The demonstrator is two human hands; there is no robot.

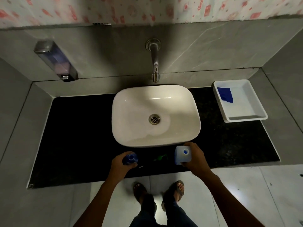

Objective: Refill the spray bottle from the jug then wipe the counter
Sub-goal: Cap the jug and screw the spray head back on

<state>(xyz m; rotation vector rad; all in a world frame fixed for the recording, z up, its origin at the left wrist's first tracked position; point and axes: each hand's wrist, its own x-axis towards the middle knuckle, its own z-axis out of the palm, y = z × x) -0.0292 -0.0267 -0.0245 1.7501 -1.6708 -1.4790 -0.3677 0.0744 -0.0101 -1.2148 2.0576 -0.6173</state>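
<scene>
Left hand point(122, 161) wraps the open spray bottle point(130, 158), upright on the bench point(78, 136); right hand point(194, 157) grips the jug point(182, 154), upright just beside it, rightward, mouths apart.

Scene is reading dim overall, light seemingly coming from above and falling brightest on the white basin point(155, 115), which is showing soft glare on its far rim. The black desk point(78, 136) is sinking into near-black, detail lost. A bright reflection is glowing on the floor tiles point(156, 208). Wide-angle distortion is bending the wall edges; corners are looking soft.
</scene>
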